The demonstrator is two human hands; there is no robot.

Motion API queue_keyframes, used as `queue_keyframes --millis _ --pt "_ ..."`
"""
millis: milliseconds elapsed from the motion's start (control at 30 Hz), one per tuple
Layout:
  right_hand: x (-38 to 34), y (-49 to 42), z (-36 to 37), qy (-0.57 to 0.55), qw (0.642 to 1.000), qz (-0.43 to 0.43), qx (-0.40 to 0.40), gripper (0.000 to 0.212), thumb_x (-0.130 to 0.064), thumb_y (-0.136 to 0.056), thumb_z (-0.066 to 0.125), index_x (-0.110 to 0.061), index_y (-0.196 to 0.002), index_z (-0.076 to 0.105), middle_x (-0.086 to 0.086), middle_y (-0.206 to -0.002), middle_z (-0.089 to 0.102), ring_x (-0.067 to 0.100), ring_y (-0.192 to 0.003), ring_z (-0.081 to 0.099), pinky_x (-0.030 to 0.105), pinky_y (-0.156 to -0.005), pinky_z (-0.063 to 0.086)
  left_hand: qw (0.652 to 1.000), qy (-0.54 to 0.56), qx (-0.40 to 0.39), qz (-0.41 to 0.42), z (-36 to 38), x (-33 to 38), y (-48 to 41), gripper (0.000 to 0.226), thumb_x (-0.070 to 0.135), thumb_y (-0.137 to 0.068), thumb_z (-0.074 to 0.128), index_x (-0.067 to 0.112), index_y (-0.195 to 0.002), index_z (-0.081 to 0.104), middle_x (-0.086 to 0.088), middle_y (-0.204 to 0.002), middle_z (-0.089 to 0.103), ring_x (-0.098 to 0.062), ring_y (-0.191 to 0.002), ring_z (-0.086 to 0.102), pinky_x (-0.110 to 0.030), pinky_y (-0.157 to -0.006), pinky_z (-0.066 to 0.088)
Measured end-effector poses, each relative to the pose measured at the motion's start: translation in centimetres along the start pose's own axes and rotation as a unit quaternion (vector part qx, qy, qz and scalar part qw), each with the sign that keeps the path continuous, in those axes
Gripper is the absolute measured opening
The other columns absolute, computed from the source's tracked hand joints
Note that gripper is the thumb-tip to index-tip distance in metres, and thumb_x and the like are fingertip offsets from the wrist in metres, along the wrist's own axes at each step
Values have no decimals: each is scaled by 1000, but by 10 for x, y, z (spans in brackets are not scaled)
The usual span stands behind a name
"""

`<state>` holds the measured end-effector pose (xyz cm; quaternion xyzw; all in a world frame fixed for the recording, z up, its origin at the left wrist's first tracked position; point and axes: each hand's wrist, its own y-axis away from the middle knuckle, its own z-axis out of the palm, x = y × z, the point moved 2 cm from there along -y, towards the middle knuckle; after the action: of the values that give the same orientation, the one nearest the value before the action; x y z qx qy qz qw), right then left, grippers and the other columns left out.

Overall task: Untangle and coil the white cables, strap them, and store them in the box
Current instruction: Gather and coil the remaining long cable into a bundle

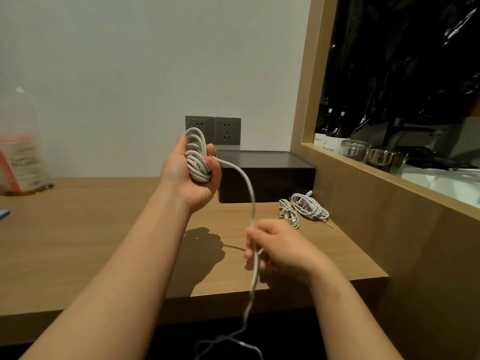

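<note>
My left hand (189,175) is raised above the wooden desk and grips a coil of white cable (197,157), several loops thick. The loose end of the same cable (250,201) arcs down from the coil to my right hand (275,248), which pinches it above the desk's front edge. Below that hand the cable drops past the edge and lies tangled on the dark floor. A dark box (267,178) sits at the back of the desk behind my left hand. Two small coiled white cables (304,207) lie on the desk next to the box's right front corner.
The wooden desk (91,229) meets a wooden side panel with a mirror or window frame (389,178) on the right. Two wall sockets (213,129) sit above the box. A clear plastic bottle (22,152) stands at the far left. Bottles and glasses stand on the ledge behind the frame.
</note>
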<state>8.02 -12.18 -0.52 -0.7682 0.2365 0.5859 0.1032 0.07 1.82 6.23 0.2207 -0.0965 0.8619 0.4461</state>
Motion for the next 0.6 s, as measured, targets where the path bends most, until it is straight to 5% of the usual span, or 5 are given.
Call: queue_keyframes --millis 100,267,400,500,600 --pt "-1 -4 -12 0 986 -49 158 29 -27 -99 39 -12 -79 53 4 -60 58 11 -44 46 28 -48 45 975 -190 53 100 -6 10 13 23 37 -87 61 15 -90 55 -1 -67 56 -7 -45 48 -16 -39 43" --pt "-27 2 -28 -41 953 -121 275 28 -29 -100 38 -10 -89 55 4 -60 56 11 -44 49 23 -44 41 848 -511 10 139 -17 3 29 16 17 -81 68 15 -94 58 -4 -82 53 -11 -66 50 -28 -60 54" --pt "-50 4 -24 -144 942 -175 247 24 -27 -100 35 -12 -87 50 10 -73 61 16 -49 63 25 -49 56 908 -410 -48 78 -24 -23 31 19 9 -74 68 10 -89 56 -4 -73 52 -10 -55 51 -49 -83 55" --pt "-53 4 -23 -170 938 -193 232 25 -26 -101 34 -14 -85 49 10 -76 62 18 -57 67 25 -54 58 967 -248 -62 -11 -32 -42 31 17 16 -67 66 12 -83 58 -1 -65 54 -7 -46 49 -58 -87 49" --pt "-49 3 -25 -187 935 -190 236 25 -25 -101 34 -14 -85 49 11 -79 63 19 -62 69 25 -57 58 981 -174 -70 -47 -36 -52 31 12 19 -69 64 12 -78 64 0 -65 55 -7 -45 50 -57 -84 50"
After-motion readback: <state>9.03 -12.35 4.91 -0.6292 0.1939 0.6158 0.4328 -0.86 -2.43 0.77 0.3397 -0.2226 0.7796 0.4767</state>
